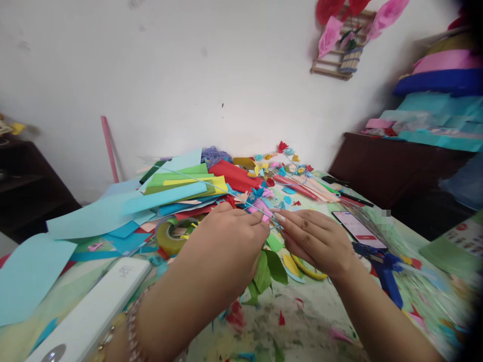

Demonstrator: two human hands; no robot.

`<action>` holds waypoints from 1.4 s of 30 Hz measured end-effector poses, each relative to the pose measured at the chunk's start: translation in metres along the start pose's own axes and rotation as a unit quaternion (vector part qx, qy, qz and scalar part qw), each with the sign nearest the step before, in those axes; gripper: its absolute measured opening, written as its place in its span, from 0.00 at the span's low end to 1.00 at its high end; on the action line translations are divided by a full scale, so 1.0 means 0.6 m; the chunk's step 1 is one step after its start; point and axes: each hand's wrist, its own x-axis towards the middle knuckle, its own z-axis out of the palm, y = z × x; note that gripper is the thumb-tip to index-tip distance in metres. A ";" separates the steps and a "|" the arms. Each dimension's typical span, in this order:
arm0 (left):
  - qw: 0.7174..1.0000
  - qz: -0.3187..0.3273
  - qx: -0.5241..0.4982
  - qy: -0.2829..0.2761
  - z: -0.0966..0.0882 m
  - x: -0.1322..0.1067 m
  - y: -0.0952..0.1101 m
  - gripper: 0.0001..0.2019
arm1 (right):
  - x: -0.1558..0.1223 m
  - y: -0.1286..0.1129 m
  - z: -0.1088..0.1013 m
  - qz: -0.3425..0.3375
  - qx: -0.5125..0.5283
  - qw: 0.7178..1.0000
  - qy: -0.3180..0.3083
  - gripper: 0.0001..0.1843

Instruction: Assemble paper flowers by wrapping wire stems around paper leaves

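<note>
My left hand (pixel 230 236) is closed in a pinch on a thin light-blue wire (pixel 211 186) that runs up and to the left over the paper pile. Green paper leaves (pixel 268 269) hang below this hand. My right hand (pixel 315 239) meets the left at the fingertips, its fingers pressed together on the same wire and a small pink piece (pixel 260 207). Both hands hover above the table's middle.
Sheets of coloured paper (pixel 162 198) pile at the left. A roll of yellow tape (pixel 169 236), a white case (pixel 94 311), a phone (pixel 358 229), a blue glue gun (pixel 387 269) and small paper flowers (pixel 283 148) lie around. A dark cabinet (pixel 400 163) stands right.
</note>
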 end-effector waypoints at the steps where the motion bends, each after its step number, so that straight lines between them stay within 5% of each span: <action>1: 1.000 -0.001 0.001 -0.003 0.000 0.000 0.000 0.11 | 0.000 0.000 0.000 -0.001 0.000 1.000 0.000 0.25; 42: 1.000 -0.002 0.017 0.015 0.007 -0.001 0.002 0.10 | -0.004 0.007 0.001 0.033 0.057 0.998 -0.017 0.26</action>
